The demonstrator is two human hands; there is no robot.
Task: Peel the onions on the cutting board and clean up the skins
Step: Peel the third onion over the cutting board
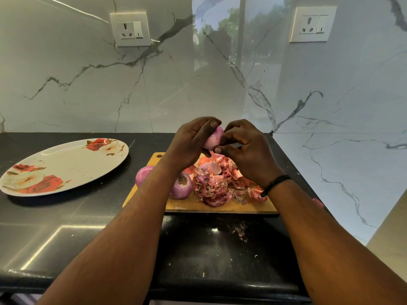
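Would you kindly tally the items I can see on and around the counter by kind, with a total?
Onions: 3, one held in the hands, two on the board
Skin piles: 1
Boards: 1
Plates: 1
Sockets: 2
Total: 8

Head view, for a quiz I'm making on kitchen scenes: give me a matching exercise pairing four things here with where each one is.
Things:
1. floral plate
2. pile of skins
3. pale onion
4. black wristband

Places:
A. held in both hands above the board
B. on the right wrist
C. on the counter, left of the board
D. heaped on the cutting board

Pairs: 1-C, 2-D, 3-A, 4-B
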